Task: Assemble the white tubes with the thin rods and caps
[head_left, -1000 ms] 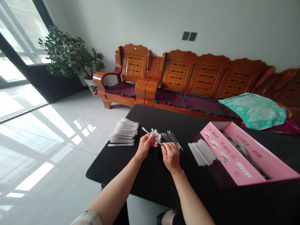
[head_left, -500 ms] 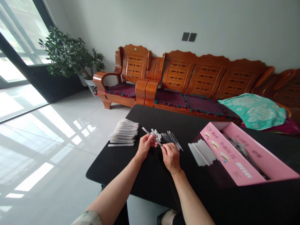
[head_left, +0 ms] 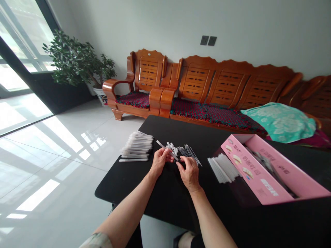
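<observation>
My left hand (head_left: 160, 159) is closed on a slim white pen barrel (head_left: 161, 143), which slants from upper left down towards my right hand. Beside its lower end, my right hand (head_left: 190, 171) has thumb and forefinger apart, with nothing visible between them. Just beyond my fingers lies a small heap of short white caps (head_left: 170, 146). Thin dark sticks that look like pen refills (head_left: 191, 153) are spread behind my right hand, which partly covers them. Left of my hands, many white pen barrels (head_left: 137, 146) lie in a row.
On the black table (head_left: 124, 184), a bundle of pale thin tubes (head_left: 223, 168) lies against an open pink box (head_left: 253, 177) at right. Dark contents show inside the box. A wooden sofa (head_left: 217, 82) stands beyond the table, and a potted plant (head_left: 77, 62) at far left.
My right thumb and forefinger have come apart at the pen barrel's lower end. My left hand keeps its hold in nearly the same place.
</observation>
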{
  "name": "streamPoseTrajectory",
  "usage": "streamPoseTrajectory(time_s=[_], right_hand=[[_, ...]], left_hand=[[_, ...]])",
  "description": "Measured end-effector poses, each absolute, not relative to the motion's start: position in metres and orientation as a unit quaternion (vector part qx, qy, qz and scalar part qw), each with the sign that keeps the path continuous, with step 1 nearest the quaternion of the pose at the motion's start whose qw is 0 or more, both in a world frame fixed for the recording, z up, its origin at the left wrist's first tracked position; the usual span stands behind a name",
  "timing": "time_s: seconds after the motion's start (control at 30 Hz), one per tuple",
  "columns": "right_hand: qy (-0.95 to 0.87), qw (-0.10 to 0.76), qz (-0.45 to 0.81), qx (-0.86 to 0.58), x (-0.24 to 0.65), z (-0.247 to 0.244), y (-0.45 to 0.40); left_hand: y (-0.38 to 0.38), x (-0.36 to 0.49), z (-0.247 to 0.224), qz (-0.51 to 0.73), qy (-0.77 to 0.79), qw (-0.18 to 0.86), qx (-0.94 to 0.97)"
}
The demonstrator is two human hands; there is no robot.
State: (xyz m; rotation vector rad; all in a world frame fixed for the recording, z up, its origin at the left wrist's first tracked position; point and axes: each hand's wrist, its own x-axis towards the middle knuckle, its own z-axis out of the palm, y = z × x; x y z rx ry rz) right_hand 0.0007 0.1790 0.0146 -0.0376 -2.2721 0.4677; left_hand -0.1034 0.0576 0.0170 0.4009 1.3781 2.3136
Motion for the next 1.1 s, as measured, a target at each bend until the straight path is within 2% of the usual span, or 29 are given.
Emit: streamPoseTrajectory(time_s=[0.87, 1.1], right_hand=[[-0.902, 0.388, 0.187, -0.014, 0.0004, 0.0155, 0.1779], [-0.898, 0.396, 0.192, -0.022, 0.0037, 0.0176, 0.1828]], left_hand=[[0.0571, -0.1031, 0.0176, 0.826, 0.506, 0.207, 0.140], [0.0555, -0.1068, 0.0164, 0.839, 0.500, 0.176, 0.120]])
